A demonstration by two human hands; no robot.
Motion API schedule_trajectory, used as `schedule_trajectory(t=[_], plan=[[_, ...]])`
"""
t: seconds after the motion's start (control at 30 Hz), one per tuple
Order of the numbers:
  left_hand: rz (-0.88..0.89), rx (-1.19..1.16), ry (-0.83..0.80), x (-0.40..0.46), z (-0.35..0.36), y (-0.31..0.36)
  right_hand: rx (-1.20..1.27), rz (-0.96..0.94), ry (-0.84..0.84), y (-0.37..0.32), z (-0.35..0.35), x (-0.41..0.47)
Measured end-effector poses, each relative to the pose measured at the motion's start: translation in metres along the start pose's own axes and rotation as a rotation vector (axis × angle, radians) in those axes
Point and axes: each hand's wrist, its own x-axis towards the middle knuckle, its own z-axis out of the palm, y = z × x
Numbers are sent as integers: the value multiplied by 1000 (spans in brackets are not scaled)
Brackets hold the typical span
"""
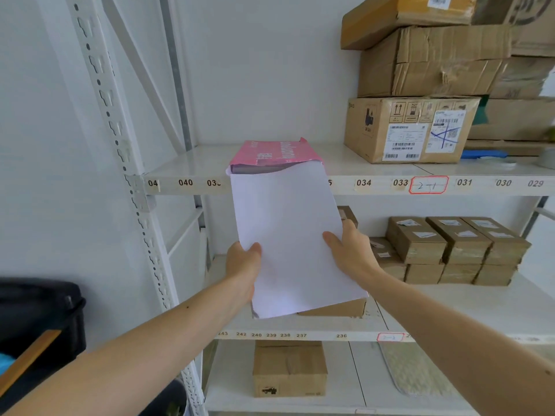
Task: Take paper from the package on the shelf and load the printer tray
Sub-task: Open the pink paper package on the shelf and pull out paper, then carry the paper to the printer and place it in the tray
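Both hands hold a white paper stack in front of the shelf — the left hand and right hand each in a pinching grip on a side edge. The stack's top edge sits just at the torn mouth of the pink package — which lies on the shelf.

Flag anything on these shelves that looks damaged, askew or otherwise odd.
The pink paper package on the white metal shelf is torn open raggedly at its front. The crumpled brown cardboard box in the stack at upper right is dented and creased. Both hands hold the white paper stack tilted.
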Motion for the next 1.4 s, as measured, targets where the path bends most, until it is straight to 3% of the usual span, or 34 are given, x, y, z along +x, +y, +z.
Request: schedule_trajectory(t=[0.27, 0.6, 0.83, 1.4], plan=[[212, -33, 83, -39, 24, -21, -56, -143, 196, 16, -6, -24], [324, -59, -194, -33, 66, -6, 109, -64, 381, 37, -53, -31], [328, -81, -379, -31, 116, -9, 89, -2, 505, 72, -87, -36], [304, -128, -719, -120, 330, -27, 0, 174, 774, 216, -241, -66]])
